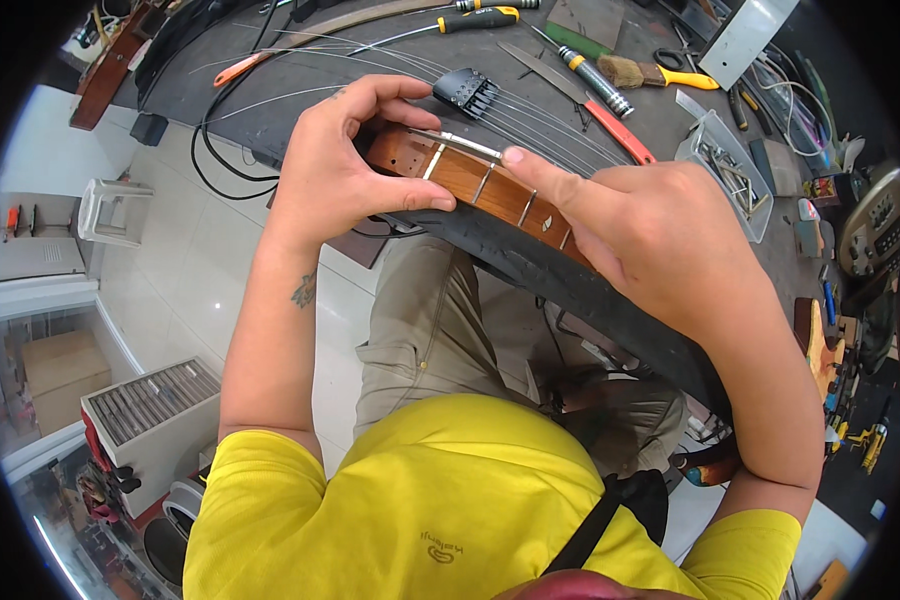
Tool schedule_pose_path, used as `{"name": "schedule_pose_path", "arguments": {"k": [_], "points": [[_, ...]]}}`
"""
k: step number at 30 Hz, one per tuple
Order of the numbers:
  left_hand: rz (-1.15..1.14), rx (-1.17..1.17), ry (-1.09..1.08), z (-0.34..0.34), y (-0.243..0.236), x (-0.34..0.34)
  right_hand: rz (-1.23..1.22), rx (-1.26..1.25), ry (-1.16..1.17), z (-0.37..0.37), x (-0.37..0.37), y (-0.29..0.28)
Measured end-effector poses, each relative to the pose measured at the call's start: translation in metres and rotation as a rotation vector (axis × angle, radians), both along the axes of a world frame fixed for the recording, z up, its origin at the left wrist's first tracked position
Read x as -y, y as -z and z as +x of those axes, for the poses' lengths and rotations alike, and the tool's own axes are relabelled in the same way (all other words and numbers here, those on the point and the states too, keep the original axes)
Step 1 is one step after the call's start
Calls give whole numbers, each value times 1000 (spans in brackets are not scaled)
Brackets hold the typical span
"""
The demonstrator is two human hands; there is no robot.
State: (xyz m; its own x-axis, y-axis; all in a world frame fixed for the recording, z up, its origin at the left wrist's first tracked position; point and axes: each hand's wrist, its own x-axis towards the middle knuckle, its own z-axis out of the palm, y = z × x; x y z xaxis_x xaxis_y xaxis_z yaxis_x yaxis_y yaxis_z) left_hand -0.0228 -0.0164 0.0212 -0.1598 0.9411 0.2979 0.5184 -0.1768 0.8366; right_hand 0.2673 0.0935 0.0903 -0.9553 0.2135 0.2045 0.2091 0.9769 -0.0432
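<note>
A brown wooden guitar neck point(501, 191) with metal frets lies across the dark bench edge, its near end toward my left hand point(340, 160). That hand curves round the neck's end, thumb along the near side and fingers bent over the far side. A thin, shiny metal strip point(470, 147) runs along the neck's far edge. My right hand point(640, 225) lies over the neck, index finger stretched to press on the strip's right end; its other fingers are curled and mostly hidden. Beyond the neck sits a black string headpiece point(465, 92) with several loose strings fanning out from it.
On the bench point(320, 70) lie a yellow-and-black screwdriver point(480, 18), a red-handled file point(618, 130), a yellow-handled brush point(660, 73) and a clear tray point(727, 170) of small metal parts. A black cable point(207, 130) hangs off the left edge. A slatted box point(155, 400) stands lower left.
</note>
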Motion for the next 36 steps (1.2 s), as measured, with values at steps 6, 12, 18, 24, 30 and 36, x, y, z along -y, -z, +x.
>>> {"name": "schedule_pose_path", "arguments": {"k": [6,12,18,24,30,36], "points": [[-3,2,17,4,-3,-4,31,-14,-4,6,-4,-3],[-8,-14,-9,2,-3,-1,-10,-20,-29,10,-3,-5],[-40,-17,-14,-1,0,-2,-12,-9,-2,11,-1,-1],[-31,14,-7,4,-4,-2,6,-7,13,15,-3,-3],[-44,-33,-26,3,-4,1,-12,-49,-19,9,-1,2],[-27,90,-19,3,0,-3,20,-163,-63,3,-2,8]]}}
